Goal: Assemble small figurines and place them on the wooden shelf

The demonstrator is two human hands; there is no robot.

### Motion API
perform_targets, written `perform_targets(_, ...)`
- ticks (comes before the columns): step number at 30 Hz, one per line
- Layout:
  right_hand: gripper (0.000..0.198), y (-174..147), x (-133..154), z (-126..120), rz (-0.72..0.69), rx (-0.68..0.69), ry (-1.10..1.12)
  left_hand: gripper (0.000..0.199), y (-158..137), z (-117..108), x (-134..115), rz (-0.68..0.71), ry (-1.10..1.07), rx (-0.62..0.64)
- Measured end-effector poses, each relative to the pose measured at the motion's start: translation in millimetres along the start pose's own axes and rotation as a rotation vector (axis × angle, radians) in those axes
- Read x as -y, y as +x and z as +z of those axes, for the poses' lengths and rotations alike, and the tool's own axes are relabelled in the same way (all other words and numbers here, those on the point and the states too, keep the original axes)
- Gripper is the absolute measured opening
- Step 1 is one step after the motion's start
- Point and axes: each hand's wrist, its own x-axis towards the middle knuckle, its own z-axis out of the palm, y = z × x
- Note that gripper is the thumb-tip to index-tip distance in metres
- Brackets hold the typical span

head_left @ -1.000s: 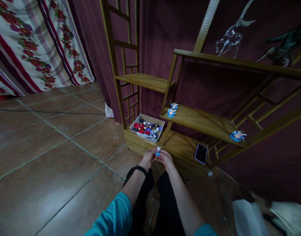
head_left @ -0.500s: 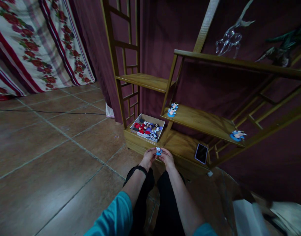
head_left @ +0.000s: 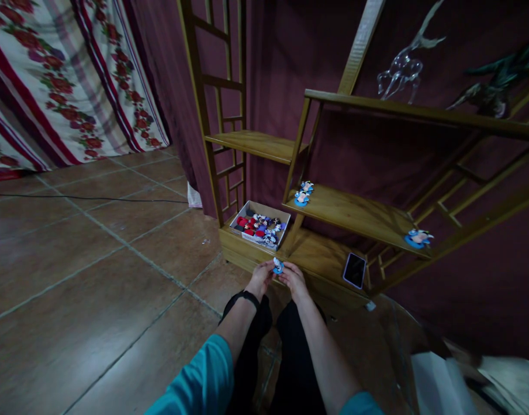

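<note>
A small blue-and-white figurine (head_left: 278, 266) is held between my two hands, just in front of the shelf unit's low base. My left hand (head_left: 262, 276) grips it from the left, and my right hand (head_left: 292, 277) has its fingers on the other side. Just beyond them a shallow white box (head_left: 269, 211) holds many small figurines in red, black, white and purple. Two similar blue-based figurines (head_left: 301, 198) stand at the left end of the middle shelf (head_left: 355, 212). Another such figurine (head_left: 419, 237) is at that shelf's right end.
A dark-screened tablet or phone (head_left: 354, 270) lies on the lower shelf (head_left: 318, 250). Above, a clear glass deer (head_left: 403, 70) stands on the top shelf (head_left: 376, 106). A white object (head_left: 441, 383) is on the floor at lower right. A cable (head_left: 86, 198) crosses the tiles at left.
The figurine has been turned between my fingers, so a different side of it shows. My hands have stayed in nearly the same place.
</note>
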Motion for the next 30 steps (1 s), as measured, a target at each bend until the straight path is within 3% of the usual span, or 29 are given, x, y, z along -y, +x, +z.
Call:
perform_targets(18,0.035,11.0,-7.5,-1.2,-0.001,-0.078,-0.006,0.015,-6.3,1.8,-4.7,-0.07,0.02,-0.017)
perform_targets(30,0.034,5.8,-1.9,0.9,0.003,-0.029,0.046,0.022,-9.9,5.2,-8.2,-0.082,-0.035,-0.005)
